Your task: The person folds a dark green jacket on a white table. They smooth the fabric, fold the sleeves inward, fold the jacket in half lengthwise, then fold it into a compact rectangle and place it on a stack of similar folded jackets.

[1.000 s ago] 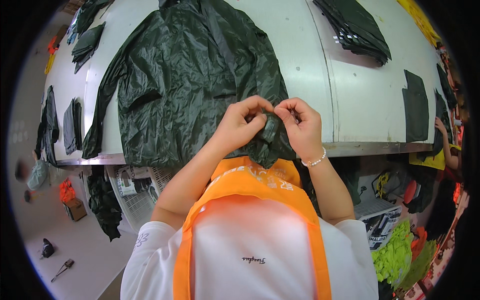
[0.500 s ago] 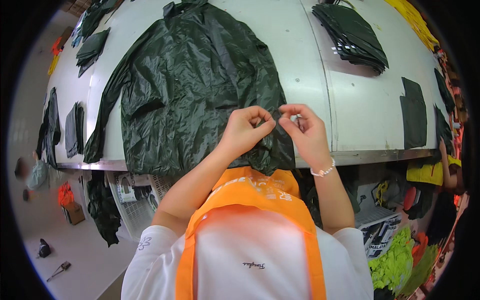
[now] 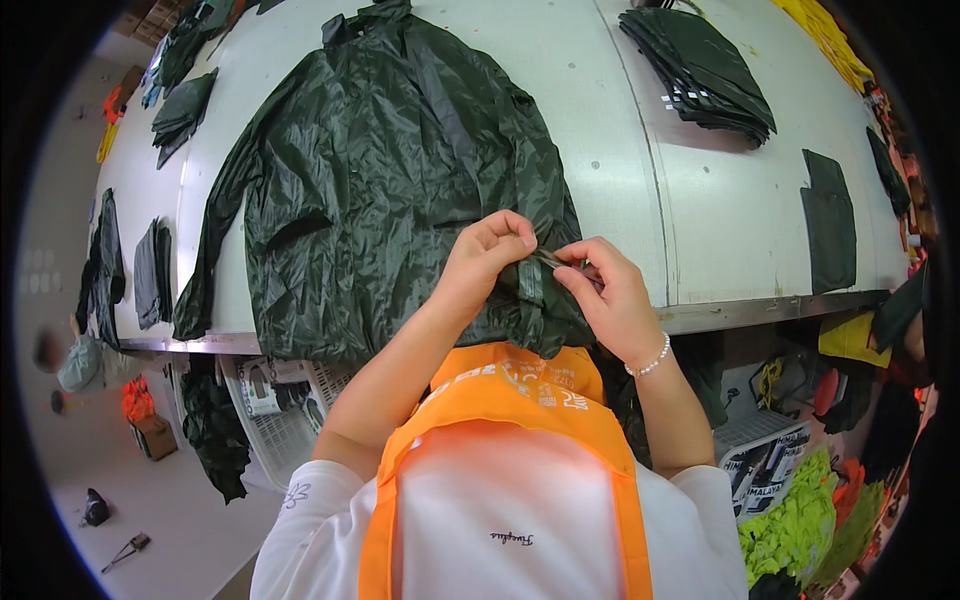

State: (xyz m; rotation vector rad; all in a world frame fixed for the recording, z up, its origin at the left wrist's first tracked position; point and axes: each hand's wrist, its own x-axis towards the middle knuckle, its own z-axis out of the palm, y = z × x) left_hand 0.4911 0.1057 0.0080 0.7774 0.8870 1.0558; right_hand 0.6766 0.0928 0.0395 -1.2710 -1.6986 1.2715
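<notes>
Pale counter point(image 3: 612, 205) spreads under the work. Thumb and forefinger of the left hand point(image 3: 480, 262) are pinched together, on what is too small to tell; the right hand point(image 3: 615, 305) is closed around a slim metallic tool point(image 3: 549, 260), its tip near the left fingertips. Beneath both, a dark green jacket point(image 3: 390, 190) lies spread out, collar at the far end. Farther right sits a stack of folded dark garments point(image 3: 705, 70).
</notes>
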